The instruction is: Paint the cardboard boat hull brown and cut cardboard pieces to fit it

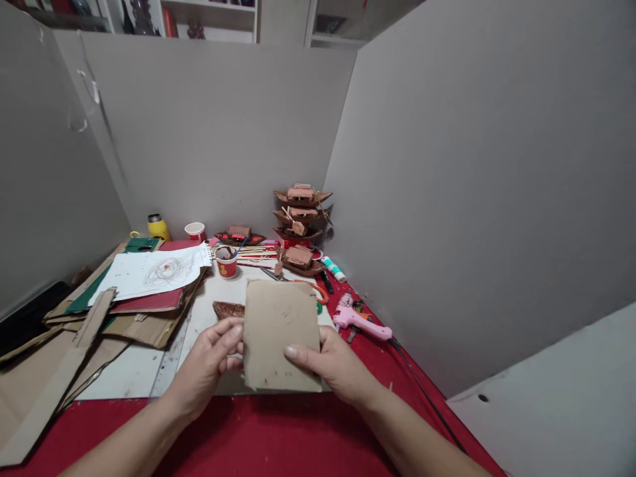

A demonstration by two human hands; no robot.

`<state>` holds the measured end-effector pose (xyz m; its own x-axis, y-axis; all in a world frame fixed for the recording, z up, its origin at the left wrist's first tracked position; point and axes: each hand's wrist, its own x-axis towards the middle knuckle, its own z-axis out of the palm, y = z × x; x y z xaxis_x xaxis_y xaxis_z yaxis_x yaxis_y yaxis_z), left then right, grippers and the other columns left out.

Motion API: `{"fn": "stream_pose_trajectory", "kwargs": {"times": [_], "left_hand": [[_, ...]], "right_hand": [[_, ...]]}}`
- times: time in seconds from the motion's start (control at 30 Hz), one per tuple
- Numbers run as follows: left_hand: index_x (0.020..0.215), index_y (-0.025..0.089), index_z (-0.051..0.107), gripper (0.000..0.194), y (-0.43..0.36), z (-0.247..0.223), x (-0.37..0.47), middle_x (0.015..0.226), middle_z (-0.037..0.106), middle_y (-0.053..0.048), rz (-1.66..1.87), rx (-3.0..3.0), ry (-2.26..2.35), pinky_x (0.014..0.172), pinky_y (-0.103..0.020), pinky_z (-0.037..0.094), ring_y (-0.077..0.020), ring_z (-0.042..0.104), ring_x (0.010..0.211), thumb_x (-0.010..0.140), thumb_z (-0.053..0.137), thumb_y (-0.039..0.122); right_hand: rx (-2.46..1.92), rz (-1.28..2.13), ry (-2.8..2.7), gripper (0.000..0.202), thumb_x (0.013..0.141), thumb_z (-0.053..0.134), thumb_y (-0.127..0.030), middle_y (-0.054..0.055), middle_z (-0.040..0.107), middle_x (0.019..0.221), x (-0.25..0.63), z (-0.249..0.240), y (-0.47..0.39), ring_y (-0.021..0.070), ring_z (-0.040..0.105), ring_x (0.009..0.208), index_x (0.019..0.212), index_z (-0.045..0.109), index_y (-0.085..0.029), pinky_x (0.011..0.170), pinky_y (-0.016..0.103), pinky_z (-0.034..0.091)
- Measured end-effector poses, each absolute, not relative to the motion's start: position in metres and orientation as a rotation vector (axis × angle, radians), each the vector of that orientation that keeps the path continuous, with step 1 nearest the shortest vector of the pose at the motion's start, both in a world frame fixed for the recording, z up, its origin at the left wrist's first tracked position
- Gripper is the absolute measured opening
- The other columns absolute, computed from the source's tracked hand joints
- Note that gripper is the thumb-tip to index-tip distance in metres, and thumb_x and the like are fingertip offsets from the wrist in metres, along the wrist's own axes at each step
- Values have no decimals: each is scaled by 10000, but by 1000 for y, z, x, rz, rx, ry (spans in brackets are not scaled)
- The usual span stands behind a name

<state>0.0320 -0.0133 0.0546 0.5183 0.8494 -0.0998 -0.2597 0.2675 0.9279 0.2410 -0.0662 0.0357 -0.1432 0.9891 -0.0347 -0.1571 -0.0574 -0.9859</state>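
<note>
A tan rectangular piece of cardboard (278, 324) is held up in front of me, with small dark marks near its lower edge. My right hand (342, 361) grips it from the right, thumb across the front and fingers hidden behind. At its left edge, my left hand (216, 351) has curled fingers against it, their tips partly out of sight. Behind the cardboard, one end of a brown boat hull (228, 310) shows. Scissors with orange handles (318, 291) lie partly covered beyond the cardboard's top edge.
Brown model boats (302, 213) are stacked at the back, near a red paper cup (226, 263) with a brush and several thin sticks (258, 254). At right lies a pink glue gun (362, 321) with its cord. Cardboard sheets (154, 331) and a drawing (154, 271) fill the left. Grey partitions surround the table.
</note>
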Motion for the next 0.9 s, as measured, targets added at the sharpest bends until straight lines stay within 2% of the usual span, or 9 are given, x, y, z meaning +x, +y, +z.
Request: {"fn": "stream_pose_trajectory", "kwargs": {"times": [0.13, 0.3, 0.63, 0.73, 0.9], "left_hand": [[1047, 164, 735, 328, -22, 51, 33, 843, 756, -52, 685, 1146, 658, 705, -265, 523, -171, 662, 723, 779, 761, 351], [1033, 164, 749, 315, -23, 46, 31, 883, 764, -68, 685, 1200, 616, 744, -295, 531, -197, 668, 775, 800, 737, 376], [933, 149, 753, 301, -27, 46, 29, 806, 710, -51, 717, 1420, 683, 630, -234, 508, -166, 591, 704, 811, 709, 421], [965, 134, 738, 331, -28, 47, 30, 806, 711, -57, 624, 1438, 655, 629, -227, 509, -161, 598, 704, 837, 677, 434], [1027, 119, 722, 378, -30, 46, 28, 807, 711, -60, 563, 1396, 580, 646, -221, 508, -154, 604, 729, 857, 651, 449]], "right_hand": [[-927, 1619, -1207, 469, 732, 772, -480, 55, 738, 843, 238, 34, -67, 196, 692, 748, 1040, 728, -129, 748, 322, 551], [-864, 1632, -1245, 426, 775, 745, -472, 43, 729, 809, 236, 31, -67, 173, 682, 742, 1034, 740, -134, 713, 267, 532], [-892, 1595, -1395, 382, 820, 699, -481, 16, 703, 800, 241, 29, -68, 127, 617, 691, 995, 751, -146, 674, 219, 483], [-915, 1623, -1442, 386, 800, 721, -473, 15, 697, 809, 243, 29, -67, 114, 600, 679, 988, 748, -137, 640, 195, 469], [-852, 1585, -1404, 364, 826, 713, -440, 21, 703, 844, 243, 27, -67, 124, 623, 725, 1041, 726, -147, 686, 212, 501]]}}
